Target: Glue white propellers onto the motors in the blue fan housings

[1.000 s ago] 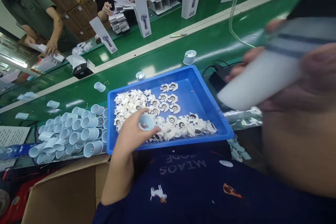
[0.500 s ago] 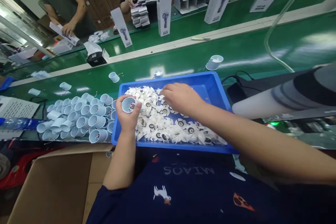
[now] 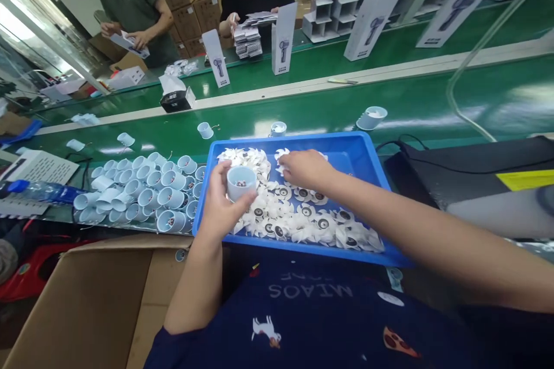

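My left hand (image 3: 220, 204) grips a light-blue cup-shaped housing (image 3: 241, 184), its open end up and small parts visible inside. It is held over the left side of a blue tray (image 3: 355, 141). My right hand (image 3: 309, 170) reaches over the tray with its fingers pinched at a white fan wheel (image 3: 281, 154); the fingertips are partly hidden. Many white fan wheels (image 3: 277, 210), some showing dark round hubs, lie in the tray under and around both hands.
Left of the tray lies a heap of light-blue housings (image 3: 142, 184). Several more, like this housing (image 3: 372, 118), are on the green belt (image 3: 311, 109). A cardboard box (image 3: 99, 300) stands at lower left. Two people work across the belt near white boxes (image 3: 283, 40). A bottle (image 3: 43, 191) lies left.
My left hand has turned the housing more upright and brought it slightly right. My right hand stays over the fan wheels, fingers now at one wheel. The whole view has shifted somewhat.
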{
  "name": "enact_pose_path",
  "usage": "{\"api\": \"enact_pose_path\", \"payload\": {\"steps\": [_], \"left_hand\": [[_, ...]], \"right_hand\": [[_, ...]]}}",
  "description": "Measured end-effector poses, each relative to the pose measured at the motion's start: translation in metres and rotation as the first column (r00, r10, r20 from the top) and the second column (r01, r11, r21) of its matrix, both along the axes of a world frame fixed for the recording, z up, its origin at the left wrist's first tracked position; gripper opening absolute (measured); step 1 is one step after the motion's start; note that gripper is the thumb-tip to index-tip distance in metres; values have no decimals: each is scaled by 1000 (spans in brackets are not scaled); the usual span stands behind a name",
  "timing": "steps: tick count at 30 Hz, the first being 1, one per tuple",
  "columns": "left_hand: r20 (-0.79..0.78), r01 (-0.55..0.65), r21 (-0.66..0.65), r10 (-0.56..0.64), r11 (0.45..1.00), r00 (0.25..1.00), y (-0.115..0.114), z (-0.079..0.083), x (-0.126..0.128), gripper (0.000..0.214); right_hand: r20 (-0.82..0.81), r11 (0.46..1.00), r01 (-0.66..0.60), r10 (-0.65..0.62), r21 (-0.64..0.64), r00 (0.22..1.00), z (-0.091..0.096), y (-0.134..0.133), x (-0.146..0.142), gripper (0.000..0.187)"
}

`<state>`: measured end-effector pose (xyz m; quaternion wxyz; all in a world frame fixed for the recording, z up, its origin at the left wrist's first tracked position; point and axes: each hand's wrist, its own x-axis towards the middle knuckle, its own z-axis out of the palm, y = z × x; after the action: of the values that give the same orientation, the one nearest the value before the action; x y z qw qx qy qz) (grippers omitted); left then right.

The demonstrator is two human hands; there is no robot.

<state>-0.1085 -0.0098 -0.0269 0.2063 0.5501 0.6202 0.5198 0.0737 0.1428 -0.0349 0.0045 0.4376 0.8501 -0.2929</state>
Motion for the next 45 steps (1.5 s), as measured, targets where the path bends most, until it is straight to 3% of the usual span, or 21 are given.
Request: {"api": "enact_pose_path", "payload": {"steps": [2, 5, 8, 10, 13, 15, 18, 21, 22, 23, 25, 26, 27, 28, 30, 32, 35, 37, 42, 45], "left_hand": [[-66, 81, -73, -86, 994, 994, 3, 3, 6, 63], [-191, 157, -157, -186, 975, 964, 9, 7, 15, 57], [-271, 211, -203, -262, 956, 926, 14, 7, 21, 59], [-294, 283, -222, -341, 933, 893, 15, 5, 26, 60], [-309, 380, -220, -434, 898, 846, 13, 4, 34, 61], [-340, 399, -190, -441, 897, 831, 10, 6, 39, 62], [-424, 381, -122, -396, 916, 815, 6, 12, 41, 60], [-488, 353, -94, -352, 931, 799, 2, 17, 43, 58], [-506, 337, -95, -337, 937, 794, 0, 17, 44, 58], [-527, 318, -95, -319, 943, 788, -1, 17, 45, 57], [-576, 286, -67, -271, 956, 771, -4, 16, 50, 52], [-601, 270, -32, -235, 962, 764, -5, 15, 53, 49], [-621, 250, 18, -185, 968, 762, -5, 13, 57, 45], [-632, 223, 77, -126, 972, 765, -6, 12, 60, 42], [-630, 164, 179, -15, 970, 776, -6, 10, 67, 41], [-626, 136, 219, 33, 966, 779, -5, 10, 70, 42], [-646, 194, 182, -31, 964, 763, 0, 13, 69, 45], [-657, 230, 148, -78, 962, 750, 4, 16, 66, 48], [-679, 298, 115, -144, 948, 720, 16, 21, 61, 59], [-698, 313, 91, -164, 945, 697, 33, 27, 53, 65]], "right_hand": [[-150, 987, 2, -26, -160, 988, 9, -3, 20, 33], [-289, 913, 11, -141, -408, 947, 12, -10, 50, 34], [-373, 782, 7, -305, -623, 876, 7, -23, 73, 27], [-434, 666, -72, -396, -742, 809, 5, -34, 83, 29], [-499, 526, -216, -487, -823, 717, 6, -51, 87, 52], [-527, 485, -274, -523, -830, 670, 8, -58, 86, 62], [-571, 494, -317, -538, -810, 620, 9, -63, 81, 60], [-625, 558, -322, -521, -765, 581, 13, -67, 75, 49], [-661, 634, -295, -474, -715, 582, 16, -69, 73, 42], [-704, 744, -253, -382, -618, 598, 19, -71, 71, 33], [-734, 958, -143, -91, -250, 673, 24, -76, 65, 17], [-694, 995, -98, 53, -25, 718, 27, -78, 62, 13], [-638, 985, -75, 157, 154, 754, 29, -79, 59, 12], [-599, 966, -66, 209, 251, 773, 30, -79, 56, 12], [-567, 954, -60, 223, 292, 793, 31, -77, 54, 12], [-558, 966, -56, 194, 254, 807, 31, -74, 56, 13], [-574, 963, -2, 162, 269, 802, 32, -76, 67, 14], [-601, 941, 37, 185, 337, 777, 33, -82, 75, 4], [-579, 835, 102, 282, 541, 765, 33, -91, 87, 33], [-577, 779, 154, 300, 608, 760, 31, -89, 101, 29]]}}
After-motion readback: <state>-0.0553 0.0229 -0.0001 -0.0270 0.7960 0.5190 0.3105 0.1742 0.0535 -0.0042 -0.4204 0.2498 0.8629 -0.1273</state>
